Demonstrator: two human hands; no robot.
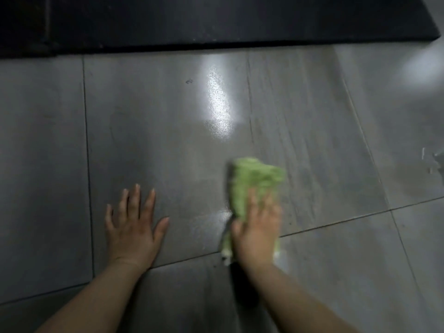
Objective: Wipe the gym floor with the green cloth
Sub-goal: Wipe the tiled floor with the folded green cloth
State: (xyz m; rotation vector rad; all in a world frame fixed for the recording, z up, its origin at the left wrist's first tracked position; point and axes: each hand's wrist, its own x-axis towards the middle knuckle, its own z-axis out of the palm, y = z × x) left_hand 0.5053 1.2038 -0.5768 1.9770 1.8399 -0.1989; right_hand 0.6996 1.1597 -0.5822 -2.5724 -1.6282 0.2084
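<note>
The green cloth (pixel 254 179) lies crumpled on the grey tiled gym floor (pixel 168 131), a little right of centre. My right hand (pixel 258 229) presses flat on the cloth's near half, fingers spread over it and blurred by motion. The cloth's far end sticks out beyond my fingertips, and a pale edge shows beside my wrist. My left hand (pixel 134 224) rests palm down on the bare tile to the left of the cloth, fingers apart, holding nothing.
A black rubber mat (pixel 216 20) runs along the far side of the floor. Wet sheen and a bright light reflection (pixel 218 109) show on the tile beyond the cloth. A small pale object (pixel 432 159) sits at the right edge.
</note>
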